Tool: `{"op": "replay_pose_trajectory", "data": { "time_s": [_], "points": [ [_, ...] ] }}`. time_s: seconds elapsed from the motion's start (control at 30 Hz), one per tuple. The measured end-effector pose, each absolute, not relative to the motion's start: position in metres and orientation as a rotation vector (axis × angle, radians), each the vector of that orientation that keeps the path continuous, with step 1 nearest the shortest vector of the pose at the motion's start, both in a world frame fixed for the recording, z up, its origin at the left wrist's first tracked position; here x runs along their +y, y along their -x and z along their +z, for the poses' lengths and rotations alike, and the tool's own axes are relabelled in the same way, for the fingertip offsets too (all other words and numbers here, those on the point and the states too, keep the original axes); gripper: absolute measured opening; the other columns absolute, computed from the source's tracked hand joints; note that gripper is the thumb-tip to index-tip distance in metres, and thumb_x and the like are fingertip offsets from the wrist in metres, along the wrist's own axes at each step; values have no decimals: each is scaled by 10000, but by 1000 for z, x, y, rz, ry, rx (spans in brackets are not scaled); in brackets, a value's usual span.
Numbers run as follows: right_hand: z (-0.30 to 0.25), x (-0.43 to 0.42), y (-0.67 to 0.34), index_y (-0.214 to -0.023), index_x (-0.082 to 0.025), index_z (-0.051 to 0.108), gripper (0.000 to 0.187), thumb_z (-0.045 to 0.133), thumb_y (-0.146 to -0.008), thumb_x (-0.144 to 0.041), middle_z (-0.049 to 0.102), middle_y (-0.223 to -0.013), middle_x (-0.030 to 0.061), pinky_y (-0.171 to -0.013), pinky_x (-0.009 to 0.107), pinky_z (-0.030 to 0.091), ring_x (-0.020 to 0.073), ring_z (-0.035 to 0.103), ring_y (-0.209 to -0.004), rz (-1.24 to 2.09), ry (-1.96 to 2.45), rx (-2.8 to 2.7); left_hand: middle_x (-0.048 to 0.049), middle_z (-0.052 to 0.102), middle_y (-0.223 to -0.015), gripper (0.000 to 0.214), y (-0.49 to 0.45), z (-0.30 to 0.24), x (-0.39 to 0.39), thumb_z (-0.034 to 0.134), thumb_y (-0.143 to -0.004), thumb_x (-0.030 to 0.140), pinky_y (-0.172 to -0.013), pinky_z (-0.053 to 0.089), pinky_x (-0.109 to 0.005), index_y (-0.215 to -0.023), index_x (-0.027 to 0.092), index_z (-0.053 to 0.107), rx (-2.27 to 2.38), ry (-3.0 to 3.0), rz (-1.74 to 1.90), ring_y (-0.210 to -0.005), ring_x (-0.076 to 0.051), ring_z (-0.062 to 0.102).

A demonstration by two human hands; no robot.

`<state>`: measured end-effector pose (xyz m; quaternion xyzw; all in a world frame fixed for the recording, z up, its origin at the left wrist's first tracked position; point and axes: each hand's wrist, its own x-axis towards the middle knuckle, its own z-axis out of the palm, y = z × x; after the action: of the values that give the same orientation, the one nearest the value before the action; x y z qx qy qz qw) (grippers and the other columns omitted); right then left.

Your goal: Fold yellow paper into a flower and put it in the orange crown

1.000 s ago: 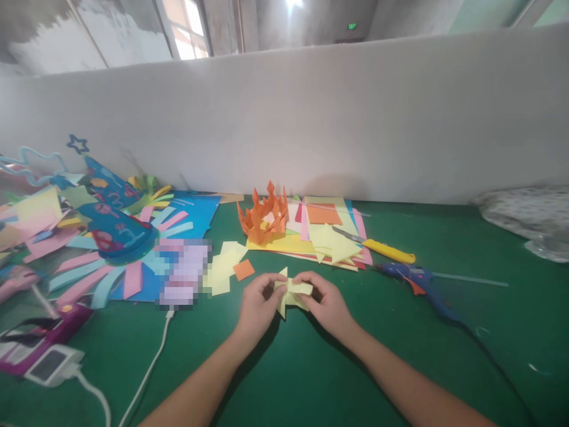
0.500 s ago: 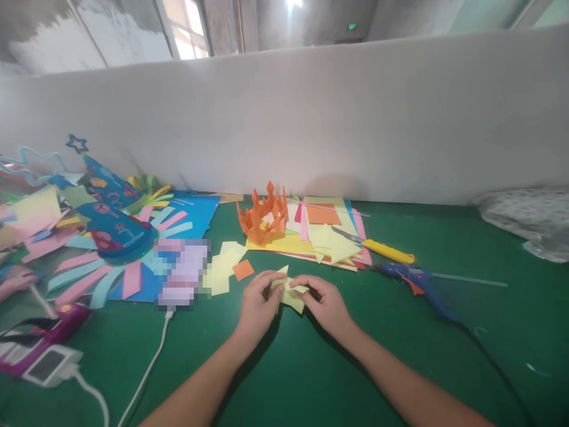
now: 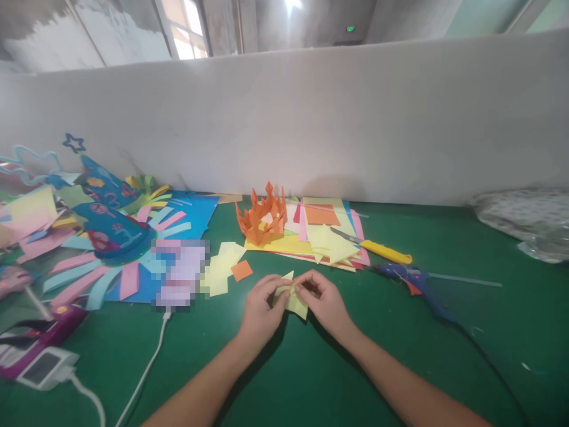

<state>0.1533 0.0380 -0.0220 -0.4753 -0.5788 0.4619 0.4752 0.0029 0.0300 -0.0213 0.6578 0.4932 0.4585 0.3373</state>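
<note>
Nearer to us than the crown (image 3: 262, 219), and slightly to its right, we have the paper (image 3: 297, 303) between both hands. It is pale yellow and folded, with one sharp point sticking up on the far side and a flat flap slanting down to a corner on the near side; our fingers hide its middle. Our left hand (image 3: 264, 302) pinches it between thumb and fingers, and our right hand (image 3: 326, 299) grips its other edge with the fingertips. We cannot tell whether it touches the surface (image 3: 311, 379), which is a deep, plain green. Nearer than the crown and to its left we see an orange square (image 3: 242, 270); to its right, a knife (image 3: 389, 251). Behind the crown runs a smooth, pale grey partition (image 3: 284, 124). Beyond it we see a bright window (image 3: 186, 24) to the crown's left and a lit green sign (image 3: 351, 28) to its right.
</note>
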Motion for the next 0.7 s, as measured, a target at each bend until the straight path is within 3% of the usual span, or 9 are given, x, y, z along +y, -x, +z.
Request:
{"op": "replay_pose_trajectory", "data": {
  "time_s": [0.33, 0.7],
  "points": [
    [-19, 34, -147, -721, -195, 543, 163, 568, -780, -345, 543, -660, -10, -520, 239, 426, 133, 517, -588, 1081, 1199, -1412, -59, 638, -897, 120, -5, -20, 28, 581, -790, 233, -605, 467, -235, -872, 200, 661, 1280, -1692, 1198, -769, -159, 593],
    [-19, 32, -147, -746, -197, 522, 151, 532, -819, -329, 548, -697, 0, -559, 250, 424, 139, 519, -618, 1039, 1210, -1435, -64, 658, -897, 134, -5, -20, 29, 570, -795, 216, -658, 493, -253, -852, 188, 688, 1258, -1585, 1212, -820, -172, 611]
  ]
}}
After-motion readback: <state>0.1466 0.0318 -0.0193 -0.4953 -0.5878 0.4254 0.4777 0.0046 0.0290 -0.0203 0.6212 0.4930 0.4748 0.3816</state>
